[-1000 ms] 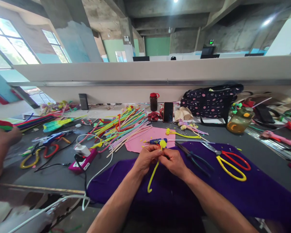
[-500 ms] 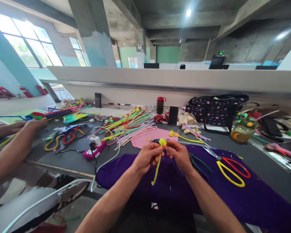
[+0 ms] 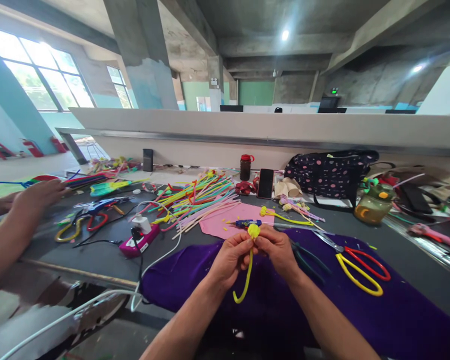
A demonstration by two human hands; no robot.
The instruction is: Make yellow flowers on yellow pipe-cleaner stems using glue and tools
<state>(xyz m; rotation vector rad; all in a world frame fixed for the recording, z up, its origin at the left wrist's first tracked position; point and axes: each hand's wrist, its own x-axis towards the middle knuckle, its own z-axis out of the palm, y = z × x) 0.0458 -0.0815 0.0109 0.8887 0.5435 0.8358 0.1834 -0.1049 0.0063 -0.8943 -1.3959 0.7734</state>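
Between my two hands is a yellow pipe-cleaner flower (image 3: 253, 230), its round bloom on top and its stem hanging down with a hooked end. My left hand (image 3: 235, 252) pinches it just under the bloom. The fingers of my right hand (image 3: 277, 248) close on the same spot from the other side. Beneath them lies a purple cloth (image 3: 183, 270). To the right rest scissors (image 3: 354, 265) with one red and one yellow handle, and dark-handled pliers (image 3: 311, 262). Behind the bloom, a blue pen-like tool (image 3: 247, 223) sits on a pink sheet (image 3: 217, 222).
Another yellow flower stem (image 3: 288, 218) lies behind my hands. Many coloured pipe cleaners (image 3: 198, 195) are piled left of centre. A pink power strip (image 3: 139, 241) with cables stands left. Behind are a phone (image 3: 265, 183), a bottle (image 3: 245, 167) and a bag (image 3: 326, 177). A co-worker's arm (image 3: 22, 220) reaches in.
My view has shifted slightly. Both hands still hold the flower, whose bloom now shows more fully above my fingertips. At the left, the co-worker's hand has moved a little.
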